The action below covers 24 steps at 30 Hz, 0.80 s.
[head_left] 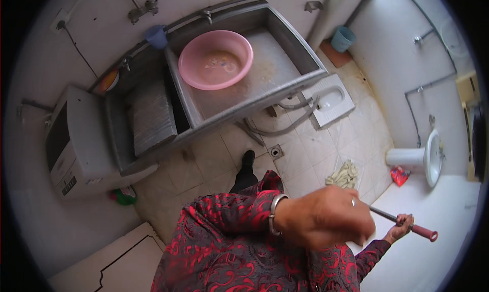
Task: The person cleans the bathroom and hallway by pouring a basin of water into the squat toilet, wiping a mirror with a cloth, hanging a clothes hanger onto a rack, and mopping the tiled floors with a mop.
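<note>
My right hand (400,228) is wrapped round the pole of a mop, just below its dark red grip (424,233). The dark pole (383,214) runs down behind my left hand (331,216), which is raised close in front, with a bracelet and a ring on it. That hand's fingers are curled in, and whether anything is in them is hidden. On the tiled floor beyond lies the mop head (344,175) of cream strands; its join to the pole is out of sight.
A grey double sink (204,120) holds a pink basin (189,70). Hoses (285,131) hang below it, beside a squat toilet (331,102) and a floor drain (275,152). At right are a white washbasin (433,159) and a red packet (400,176). A washing machine (86,144) stands left.
</note>
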### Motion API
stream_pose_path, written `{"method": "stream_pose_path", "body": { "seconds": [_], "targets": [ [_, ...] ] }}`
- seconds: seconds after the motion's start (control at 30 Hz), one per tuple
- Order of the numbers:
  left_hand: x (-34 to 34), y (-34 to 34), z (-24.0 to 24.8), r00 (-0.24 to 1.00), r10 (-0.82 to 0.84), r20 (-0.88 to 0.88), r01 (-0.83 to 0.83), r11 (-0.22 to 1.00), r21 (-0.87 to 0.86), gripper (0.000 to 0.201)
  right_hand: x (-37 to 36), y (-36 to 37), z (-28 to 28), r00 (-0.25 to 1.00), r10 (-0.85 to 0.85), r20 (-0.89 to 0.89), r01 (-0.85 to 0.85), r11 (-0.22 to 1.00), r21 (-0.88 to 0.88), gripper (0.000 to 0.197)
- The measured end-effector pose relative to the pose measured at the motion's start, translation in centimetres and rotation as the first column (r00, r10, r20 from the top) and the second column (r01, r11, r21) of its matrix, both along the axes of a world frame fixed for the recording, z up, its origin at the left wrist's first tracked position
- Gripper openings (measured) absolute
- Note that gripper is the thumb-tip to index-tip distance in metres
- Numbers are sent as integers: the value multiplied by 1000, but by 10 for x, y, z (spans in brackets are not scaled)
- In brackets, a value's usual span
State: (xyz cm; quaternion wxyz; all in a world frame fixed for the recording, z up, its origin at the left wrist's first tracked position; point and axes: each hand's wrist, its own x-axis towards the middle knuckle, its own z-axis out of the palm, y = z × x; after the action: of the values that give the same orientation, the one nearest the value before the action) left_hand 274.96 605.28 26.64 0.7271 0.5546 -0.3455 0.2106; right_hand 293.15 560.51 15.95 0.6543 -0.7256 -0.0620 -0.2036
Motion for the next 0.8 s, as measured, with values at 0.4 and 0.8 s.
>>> {"method": "stream_pose_path", "body": {
  "seconds": [0.4, 0.8],
  "targets": [
    [55, 164, -177, 311, 489, -815, -469, 825, 316, 13, 95, 74, 4, 990, -127, -61, 120, 986, -113, 32],
    [102, 280, -219, 18, 755, -655, -555, 553, 622, 16, 181, 124, -2, 986, -31, -162, 10, 991, -130, 29]
  ]
}}
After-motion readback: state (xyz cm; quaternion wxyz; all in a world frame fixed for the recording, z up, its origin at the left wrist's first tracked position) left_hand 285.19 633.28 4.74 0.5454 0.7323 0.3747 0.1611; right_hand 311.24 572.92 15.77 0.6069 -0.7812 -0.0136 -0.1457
